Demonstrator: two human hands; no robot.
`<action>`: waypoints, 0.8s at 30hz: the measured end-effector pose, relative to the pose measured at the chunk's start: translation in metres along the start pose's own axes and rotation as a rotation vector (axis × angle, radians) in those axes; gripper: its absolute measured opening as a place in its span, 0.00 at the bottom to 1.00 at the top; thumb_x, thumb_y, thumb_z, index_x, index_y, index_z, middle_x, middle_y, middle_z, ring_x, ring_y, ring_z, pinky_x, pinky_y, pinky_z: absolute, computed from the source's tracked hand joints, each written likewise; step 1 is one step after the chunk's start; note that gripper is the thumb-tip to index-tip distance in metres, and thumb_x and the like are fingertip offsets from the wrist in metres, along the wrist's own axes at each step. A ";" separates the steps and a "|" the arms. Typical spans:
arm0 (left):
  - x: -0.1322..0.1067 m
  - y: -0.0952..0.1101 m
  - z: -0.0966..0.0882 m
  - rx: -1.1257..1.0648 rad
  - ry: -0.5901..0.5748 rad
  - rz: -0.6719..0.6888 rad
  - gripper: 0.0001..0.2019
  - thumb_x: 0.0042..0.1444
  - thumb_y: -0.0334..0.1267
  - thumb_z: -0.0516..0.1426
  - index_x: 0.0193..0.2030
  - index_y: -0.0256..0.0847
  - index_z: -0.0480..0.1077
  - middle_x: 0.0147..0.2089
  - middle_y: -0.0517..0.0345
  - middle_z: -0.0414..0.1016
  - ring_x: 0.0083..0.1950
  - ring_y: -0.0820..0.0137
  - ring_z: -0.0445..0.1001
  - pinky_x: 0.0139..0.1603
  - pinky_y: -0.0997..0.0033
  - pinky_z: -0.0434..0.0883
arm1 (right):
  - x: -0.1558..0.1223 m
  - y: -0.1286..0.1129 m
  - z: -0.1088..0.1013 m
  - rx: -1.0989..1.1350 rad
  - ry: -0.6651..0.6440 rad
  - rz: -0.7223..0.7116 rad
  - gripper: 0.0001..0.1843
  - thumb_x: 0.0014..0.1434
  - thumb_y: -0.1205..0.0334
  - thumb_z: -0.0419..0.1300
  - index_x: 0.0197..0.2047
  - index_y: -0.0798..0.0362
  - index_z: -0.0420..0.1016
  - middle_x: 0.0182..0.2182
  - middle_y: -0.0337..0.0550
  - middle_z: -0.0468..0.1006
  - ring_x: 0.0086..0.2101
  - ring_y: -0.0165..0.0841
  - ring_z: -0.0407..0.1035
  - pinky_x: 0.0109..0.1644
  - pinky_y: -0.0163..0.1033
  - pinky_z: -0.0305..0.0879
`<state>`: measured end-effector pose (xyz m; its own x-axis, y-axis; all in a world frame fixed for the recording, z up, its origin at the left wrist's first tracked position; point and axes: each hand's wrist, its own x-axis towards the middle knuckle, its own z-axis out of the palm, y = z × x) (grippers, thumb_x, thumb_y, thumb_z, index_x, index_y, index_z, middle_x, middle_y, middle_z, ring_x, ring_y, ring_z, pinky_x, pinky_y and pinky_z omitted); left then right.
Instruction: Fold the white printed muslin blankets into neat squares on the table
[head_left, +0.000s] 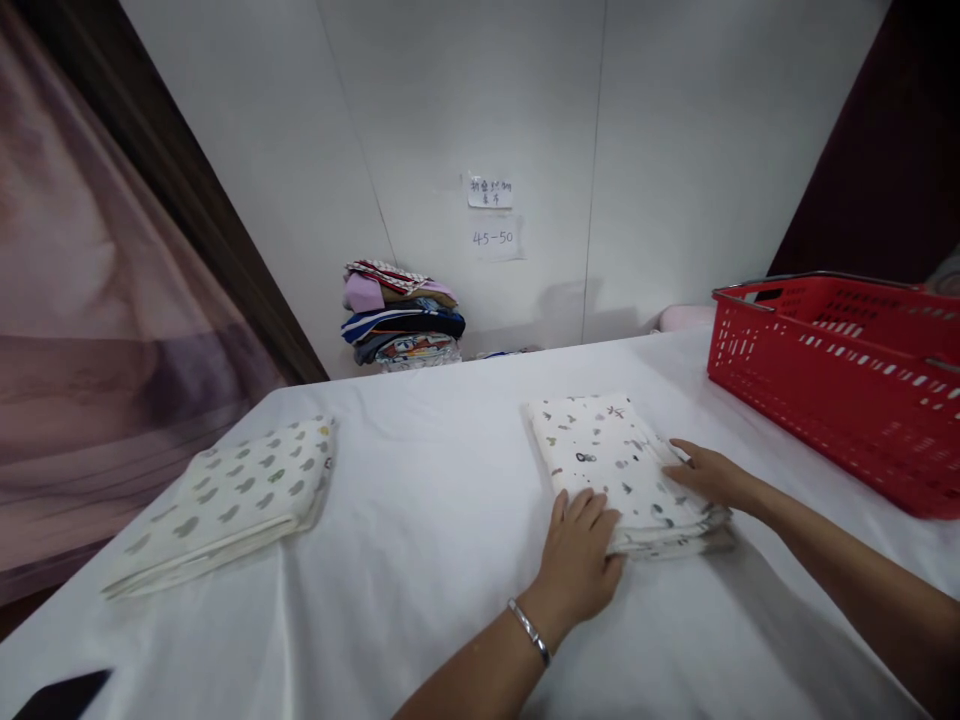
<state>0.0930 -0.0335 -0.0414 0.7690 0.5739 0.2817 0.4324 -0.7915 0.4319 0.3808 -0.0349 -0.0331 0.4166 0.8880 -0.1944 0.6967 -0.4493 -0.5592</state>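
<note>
A folded white cloth with small grey, green and brown prints lies on the right half of the table, its layers showing along the near edge. My left hand rests on its near left corner with the fingers stretched out; a silver bracelet circles that wrist. At the cloth's right edge, my right hand touches the top layer, thumb and finger apart; its other fingers are partly hidden. Over on the left lies a second folded white cloth, printed with grey shapes, which neither hand touches.
A red plastic basket stands at the right side of the white-covered table. Beyond the far edge rises a stack of folded fabrics. Paper notes hang on the wall. A dark flat object lies at the near left.
</note>
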 end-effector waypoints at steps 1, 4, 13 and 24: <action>0.000 0.000 0.001 0.002 0.011 -0.009 0.20 0.54 0.38 0.54 0.55 0.46 0.61 0.61 0.56 0.62 0.65 0.63 0.52 0.67 0.50 0.43 | -0.003 0.000 -0.001 0.046 0.002 -0.037 0.39 0.52 0.49 0.58 0.63 0.55 0.55 0.41 0.50 0.75 0.41 0.42 0.70 0.45 0.42 0.66; 0.000 -0.001 0.003 0.004 0.035 -0.026 0.21 0.51 0.32 0.54 0.54 0.45 0.61 0.59 0.56 0.63 0.63 0.63 0.55 0.66 0.51 0.46 | -0.013 0.001 -0.004 0.217 -0.053 -0.020 0.39 0.53 0.45 0.57 0.64 0.51 0.54 0.39 0.47 0.76 0.37 0.40 0.71 0.40 0.41 0.68; 0.001 0.003 0.009 0.016 0.095 -0.034 0.18 0.53 0.35 0.55 0.52 0.44 0.62 0.57 0.55 0.66 0.62 0.63 0.57 0.66 0.49 0.45 | -0.042 0.004 -0.013 0.275 -0.164 0.118 0.47 0.46 0.48 0.64 0.65 0.50 0.51 0.31 0.43 0.73 0.26 0.32 0.67 0.22 0.32 0.60; 0.003 0.004 0.014 0.031 0.097 -0.067 0.19 0.48 0.29 0.56 0.48 0.44 0.64 0.55 0.56 0.67 0.60 0.62 0.58 0.65 0.48 0.44 | -0.042 0.019 0.002 0.180 -0.073 0.164 0.39 0.46 0.50 0.63 0.60 0.51 0.62 0.36 0.47 0.74 0.24 0.32 0.66 0.18 0.33 0.61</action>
<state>0.1042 -0.0379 -0.0507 0.6892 0.6424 0.3352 0.4971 -0.7558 0.4263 0.3752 -0.0803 -0.0376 0.4677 0.8121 -0.3490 0.5050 -0.5695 -0.6486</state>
